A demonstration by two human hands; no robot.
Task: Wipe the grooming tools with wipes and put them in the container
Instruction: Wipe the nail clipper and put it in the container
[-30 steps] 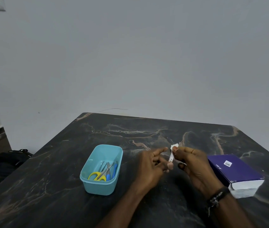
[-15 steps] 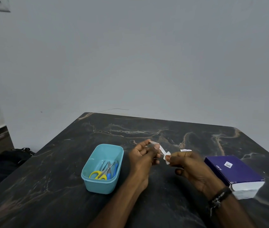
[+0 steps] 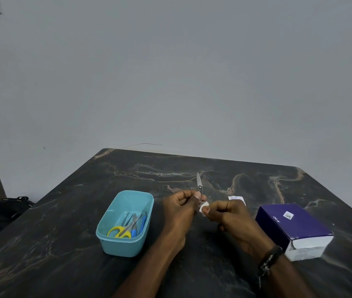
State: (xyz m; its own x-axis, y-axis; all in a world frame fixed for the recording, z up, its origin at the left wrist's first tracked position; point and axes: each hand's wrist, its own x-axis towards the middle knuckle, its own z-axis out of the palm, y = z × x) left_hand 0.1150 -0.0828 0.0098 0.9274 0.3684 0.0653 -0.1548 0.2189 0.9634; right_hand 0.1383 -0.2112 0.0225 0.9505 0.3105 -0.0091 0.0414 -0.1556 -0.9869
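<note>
Head view: wiping a small metal grooming tool (image 3: pixel 199 186) above the dark marbled surface (image 3: pixel 63 244).
Left hand (image 3: pixel 181 208) pinches the tool upright; right hand (image 3: pixel 227 214) pinches a small white wipe (image 3: pixel 204 207) against its lower end. Best to stroke toward the tip, then place it in the light-blue plastic container (image 3: pixel 125 244).

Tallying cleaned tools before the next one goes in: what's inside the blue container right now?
Inside the blue container lie yellow-handled scissors, a blue-handled tool and a few slim metal tools, overlapping. An exact count isn't possible; the near wall hides the floor's front edge.
</note>
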